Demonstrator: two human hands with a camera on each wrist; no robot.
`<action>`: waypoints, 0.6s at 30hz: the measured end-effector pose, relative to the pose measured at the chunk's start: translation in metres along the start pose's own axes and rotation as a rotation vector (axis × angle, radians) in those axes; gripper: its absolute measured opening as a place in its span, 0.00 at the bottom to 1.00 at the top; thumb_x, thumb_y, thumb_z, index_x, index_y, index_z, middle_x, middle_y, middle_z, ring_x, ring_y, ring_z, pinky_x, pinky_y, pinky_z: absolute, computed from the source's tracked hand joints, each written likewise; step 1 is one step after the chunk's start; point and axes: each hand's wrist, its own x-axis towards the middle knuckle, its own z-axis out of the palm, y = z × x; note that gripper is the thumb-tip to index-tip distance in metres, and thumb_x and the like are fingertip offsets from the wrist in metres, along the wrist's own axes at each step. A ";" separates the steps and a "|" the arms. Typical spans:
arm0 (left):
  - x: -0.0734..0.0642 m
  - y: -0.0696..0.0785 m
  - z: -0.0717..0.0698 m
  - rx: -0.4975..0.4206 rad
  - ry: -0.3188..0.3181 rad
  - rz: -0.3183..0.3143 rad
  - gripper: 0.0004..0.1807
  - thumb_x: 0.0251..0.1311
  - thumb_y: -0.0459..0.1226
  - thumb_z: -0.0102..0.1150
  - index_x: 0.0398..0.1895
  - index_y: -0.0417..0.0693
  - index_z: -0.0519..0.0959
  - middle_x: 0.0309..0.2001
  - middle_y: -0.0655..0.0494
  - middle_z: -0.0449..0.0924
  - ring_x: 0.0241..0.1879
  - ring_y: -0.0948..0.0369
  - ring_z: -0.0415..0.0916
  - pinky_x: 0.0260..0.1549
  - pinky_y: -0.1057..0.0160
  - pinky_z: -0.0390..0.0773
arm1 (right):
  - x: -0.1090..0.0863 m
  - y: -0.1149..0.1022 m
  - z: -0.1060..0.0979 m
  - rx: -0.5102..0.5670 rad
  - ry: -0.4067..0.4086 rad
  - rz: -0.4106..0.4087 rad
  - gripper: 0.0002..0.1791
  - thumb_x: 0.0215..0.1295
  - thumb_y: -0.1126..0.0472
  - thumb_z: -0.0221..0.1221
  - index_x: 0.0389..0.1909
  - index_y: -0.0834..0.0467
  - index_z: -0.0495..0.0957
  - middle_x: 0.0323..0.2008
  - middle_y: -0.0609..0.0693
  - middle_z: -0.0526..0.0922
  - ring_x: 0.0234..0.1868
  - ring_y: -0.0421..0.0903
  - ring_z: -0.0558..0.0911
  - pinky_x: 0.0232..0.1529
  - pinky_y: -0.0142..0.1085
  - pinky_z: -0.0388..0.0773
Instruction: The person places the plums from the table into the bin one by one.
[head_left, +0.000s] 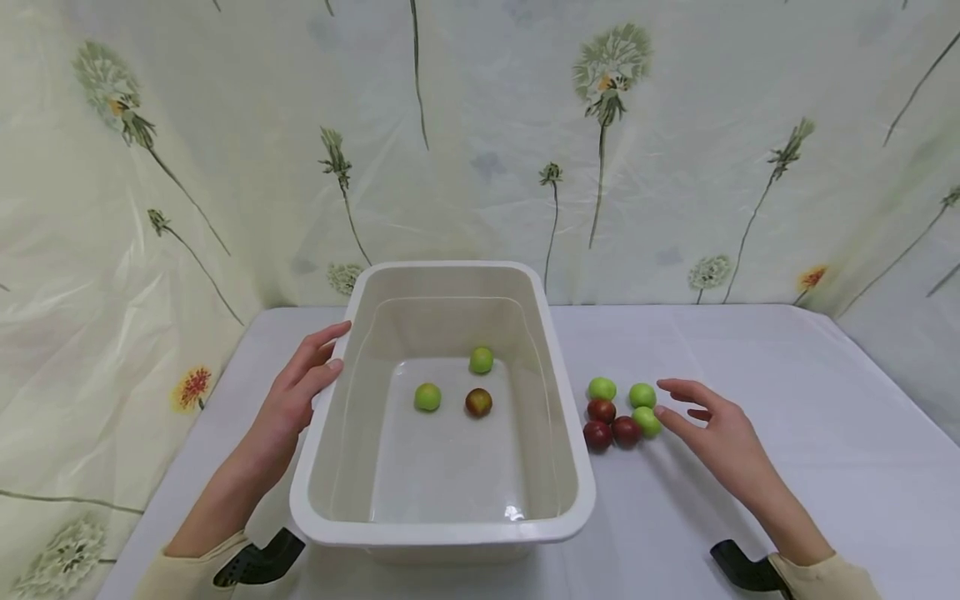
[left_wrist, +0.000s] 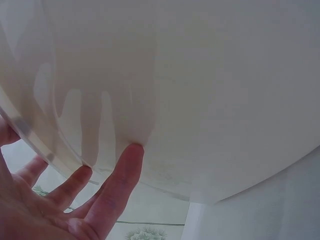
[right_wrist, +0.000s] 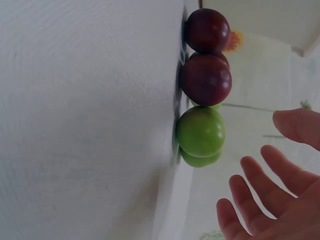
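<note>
A deep white plastic basin (head_left: pixel 442 533) stands in front of me. Two green plums (head_left: pixel 427 397) and one brownish-red plum (head_left: pixel 478 402) lie on its floor. My left hand (head_left: pixel 303 383) rests against the basin's left side at the rim; in the left wrist view its extended fingers (left_wrist: pixel 117 187) touch the outer wall. To the right of the basin, three green plums (head_left: pixel 647 422) and three dark red plums (head_left: pixel 626 432) sit bunched on the table. Beside the green ones is my right hand (head_left: pixel 716 425), thumb and fingers spread, nothing between them.
A white cloth covers the table (head_left: pixel 825 400). Behind it and at both sides hangs a sheet (head_left: pixel 480 167) printed with dandelions. Black wrist mounts (head_left: pixel 258 558) show at both sleeves.
</note>
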 end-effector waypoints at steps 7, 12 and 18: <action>0.000 0.000 0.000 -0.004 -0.005 0.001 0.26 0.76 0.51 0.40 0.74 0.63 0.57 0.69 0.53 0.59 0.58 0.50 0.71 0.45 0.54 0.80 | 0.003 0.005 0.006 -0.015 -0.064 0.029 0.27 0.70 0.49 0.58 0.62 0.62 0.72 0.60 0.65 0.74 0.60 0.63 0.71 0.55 0.59 0.70; 0.000 0.000 -0.001 -0.002 0.000 0.000 0.26 0.76 0.51 0.40 0.74 0.63 0.58 0.69 0.53 0.59 0.58 0.49 0.71 0.45 0.53 0.80 | 0.007 0.010 0.005 -0.009 -0.076 0.006 0.25 0.70 0.51 0.59 0.61 0.63 0.73 0.58 0.62 0.77 0.59 0.61 0.73 0.56 0.56 0.71; 0.000 0.001 -0.001 0.005 0.007 -0.012 0.26 0.76 0.51 0.41 0.74 0.64 0.58 0.69 0.54 0.60 0.58 0.50 0.71 0.45 0.52 0.80 | 0.013 0.016 0.005 -0.005 -0.182 -0.026 0.23 0.67 0.55 0.63 0.57 0.64 0.76 0.54 0.60 0.80 0.53 0.56 0.78 0.51 0.50 0.76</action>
